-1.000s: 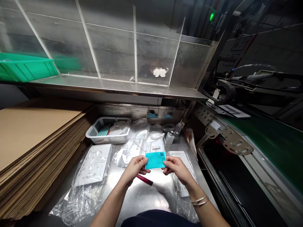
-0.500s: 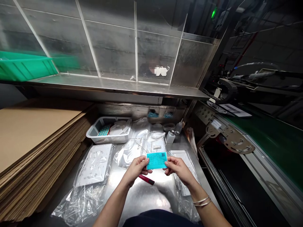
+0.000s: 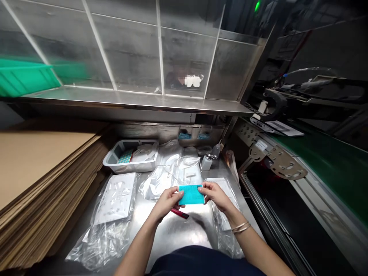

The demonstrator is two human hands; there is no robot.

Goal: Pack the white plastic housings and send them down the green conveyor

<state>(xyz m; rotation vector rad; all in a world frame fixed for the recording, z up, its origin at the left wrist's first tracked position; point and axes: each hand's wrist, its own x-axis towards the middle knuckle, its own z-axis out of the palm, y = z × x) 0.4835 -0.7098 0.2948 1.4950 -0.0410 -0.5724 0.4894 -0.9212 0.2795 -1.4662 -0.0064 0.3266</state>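
We found the left hand [image 3: 166, 201] and right hand [image 3: 215, 194] each closed in a pinching grip on a card [image 3: 191, 194] edge, keeping it flat above the tabletop [image 3: 178, 234], presumably for reading.

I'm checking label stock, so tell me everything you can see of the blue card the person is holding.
The blue card is a small, flat turquoise rectangle, apparently thin paper or card, with faint printing too blurred to read. It is held level, long side across, above the shiny metal table. The left hand pinches its left edge and the right hand its right edge. A red pen lies just below it, and clear plastic bags lie behind it.
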